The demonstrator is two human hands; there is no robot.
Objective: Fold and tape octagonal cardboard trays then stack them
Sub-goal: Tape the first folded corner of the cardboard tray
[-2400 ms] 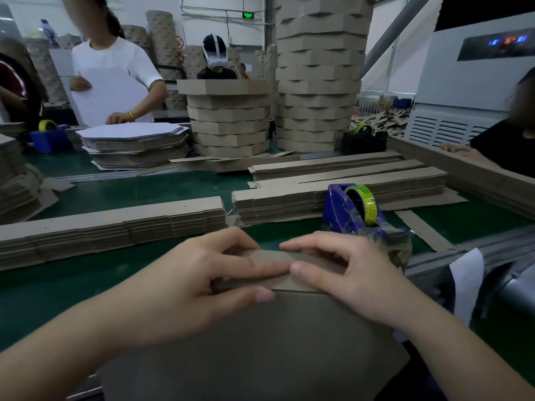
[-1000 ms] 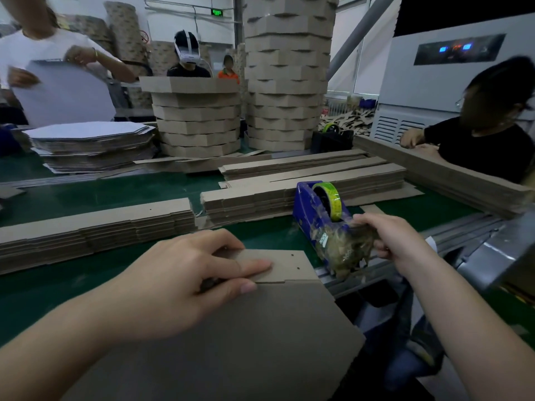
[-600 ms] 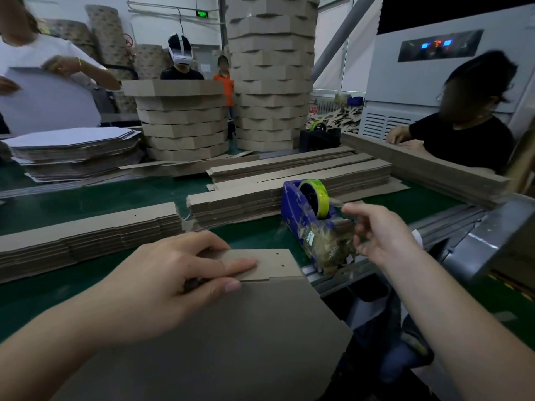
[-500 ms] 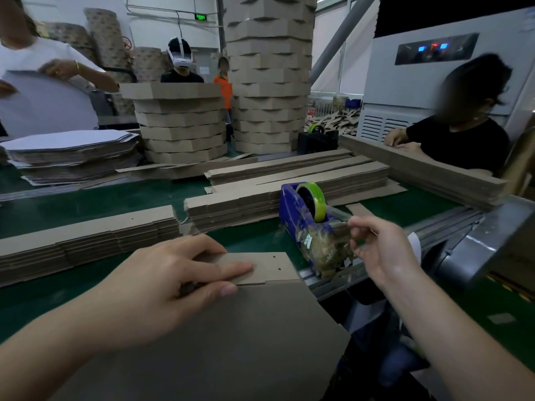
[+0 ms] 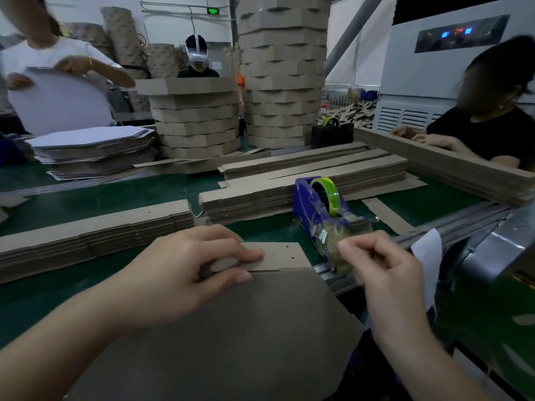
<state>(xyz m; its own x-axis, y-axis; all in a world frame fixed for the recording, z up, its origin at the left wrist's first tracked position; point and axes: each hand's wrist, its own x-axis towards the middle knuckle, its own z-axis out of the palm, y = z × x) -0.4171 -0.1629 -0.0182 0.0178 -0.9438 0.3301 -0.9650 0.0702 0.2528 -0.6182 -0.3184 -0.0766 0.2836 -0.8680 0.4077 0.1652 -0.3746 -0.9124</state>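
Note:
An octagonal cardboard tray [image 5: 260, 328] lies bottom-up at the table's near edge. My left hand [image 5: 185, 267] grips its far side strip [image 5: 278, 254], thumb under and fingers on top, holding the strip against the base. My right hand [image 5: 379, 264] is just right of the strip, fingers curled, pinching a piece of clear tape that I can barely see. Behind that hand stands a blue tape dispenser [image 5: 315, 206] with a green-cored roll.
Piles of flat cardboard strips [image 5: 95, 230] [image 5: 292, 189] lie across the green table. Farther back are stacks of finished trays [image 5: 197, 117] [image 5: 282, 70] and white-faced octagon sheets [image 5: 92, 146]. Three people work around the table. A grey machine [image 5: 492, 250] sits at right.
My right hand left the strip, reached to the dispenser, pulled tape off and came back toward the tray. My left hand kept its hold on the strip.

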